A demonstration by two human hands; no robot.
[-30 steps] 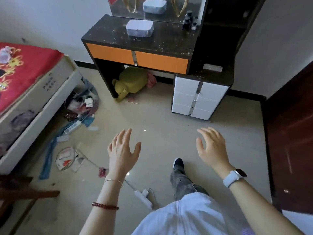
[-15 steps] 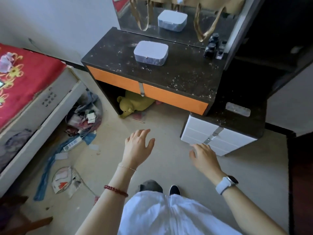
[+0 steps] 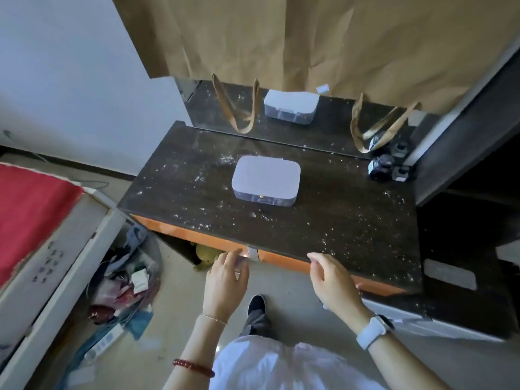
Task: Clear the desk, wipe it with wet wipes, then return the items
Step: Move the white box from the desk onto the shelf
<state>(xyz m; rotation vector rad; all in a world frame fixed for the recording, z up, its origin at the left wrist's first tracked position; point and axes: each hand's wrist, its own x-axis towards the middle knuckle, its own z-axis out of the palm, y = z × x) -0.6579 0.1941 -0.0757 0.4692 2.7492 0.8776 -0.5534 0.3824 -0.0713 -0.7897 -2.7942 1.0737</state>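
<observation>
A dark desk [image 3: 351, 220] speckled with white dust stands in front of me, with orange drawer fronts [image 3: 281, 258] under its edge. A pale lidded box [image 3: 266, 180] sits near the middle of the top. Small dark bottles [image 3: 387, 170] stand at the back right by the mirror. My left hand [image 3: 226, 280] hovers below the front edge near the metal drawer handle [image 3: 252, 253], fingers relaxed, holding nothing. My right hand [image 3: 333, 278] is at the front edge further right, fingers loosely bent, empty.
A mirror [image 3: 323, 128] backs the desk, partly covered by a brown paper bag [image 3: 309, 43] with hanging handles. A low white cabinet [image 3: 450, 299] adjoins on the right. A bed with a red cover [image 3: 31, 209] and floor clutter [image 3: 123, 291] lie left. A yellow plush toy [image 3: 206, 254] sits under the desk.
I have stepped closer to the desk; it now fills the view. Both hands have moved forward and up to its front edge, still empty.
</observation>
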